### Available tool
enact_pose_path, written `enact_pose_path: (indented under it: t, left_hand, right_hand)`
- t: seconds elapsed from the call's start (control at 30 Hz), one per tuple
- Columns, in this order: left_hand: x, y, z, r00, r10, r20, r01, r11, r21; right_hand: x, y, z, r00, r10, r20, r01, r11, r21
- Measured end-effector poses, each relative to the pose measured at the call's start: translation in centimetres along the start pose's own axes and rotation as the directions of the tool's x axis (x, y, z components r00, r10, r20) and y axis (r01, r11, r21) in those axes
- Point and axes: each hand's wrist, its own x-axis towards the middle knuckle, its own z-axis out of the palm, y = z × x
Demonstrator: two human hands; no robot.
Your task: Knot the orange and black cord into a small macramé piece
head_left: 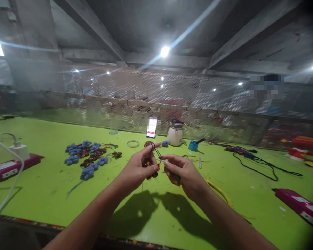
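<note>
Above the green table, my left hand (141, 165) pinches a small crochet piece (152, 174) of dark and orange yarn, its fingers partly covering it. A strand loops from the left fingers across to the right. My right hand (185, 172) is closed around a crochet hook (176, 178); only a bit of its green handle shows, and its tip is close to the piece. Blue crocheted flowers (88, 172) and dark orange ones (90, 161) lie grouped to the left of my hands, with loose yarn tails.
Behind my hands stand a lit phone (151, 127), a pale jug (175, 134) and a blue pot (193, 145). Purple power strips (6, 170) lie at both sides. A blue-handled tool with black cord (246, 153) and a yellow tube (221, 192) are to the right.
</note>
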Motion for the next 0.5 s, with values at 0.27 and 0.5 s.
enact_pose_path:
  t: [0.27,0.5]
  left_hand:
    - [0.0,-0.2,-0.6,0.995,-0.091,-0.035,0.079,0.963,-0.256]
    - [-0.2,0.0,-1.2,0.995,-0.104,0.016,0.096,0.843,-0.53]
  right_hand:
    - [0.0,-0.1,0.3,0.997,-0.07,-0.021,0.067,0.991,-0.111]
    - [-0.4,0.0,0.3,0.957,-0.289,-0.026,0.254,0.879,-0.404]
